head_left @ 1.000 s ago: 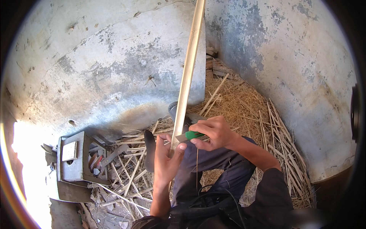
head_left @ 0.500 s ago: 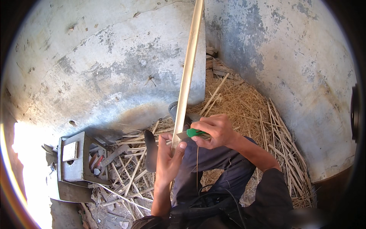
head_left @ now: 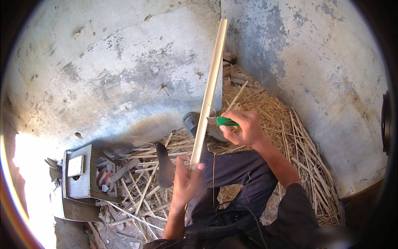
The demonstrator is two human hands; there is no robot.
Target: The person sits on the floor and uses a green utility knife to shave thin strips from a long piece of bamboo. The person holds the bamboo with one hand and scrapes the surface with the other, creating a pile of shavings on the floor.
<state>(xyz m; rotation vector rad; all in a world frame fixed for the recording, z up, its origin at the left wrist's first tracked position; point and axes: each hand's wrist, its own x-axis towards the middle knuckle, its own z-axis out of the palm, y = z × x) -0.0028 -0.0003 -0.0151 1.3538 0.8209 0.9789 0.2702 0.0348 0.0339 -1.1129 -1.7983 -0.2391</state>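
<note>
The left hand (head_left: 185, 182) grips the strip (head_left: 210, 81) at its near end, thumb and fingers closed round it. The right hand (head_left: 245, 128) clasps the green knife (head_left: 227, 121), whose blade is now at the strip's right edge, partway along; 0.5 s ago it was near the left thumb at the strip's near end. The 2 hands are thus farther apart. The strip has come nearer: its far end, cut off before, now shows. The box (head_left: 79, 178), well left of the strip, stays put.
</note>
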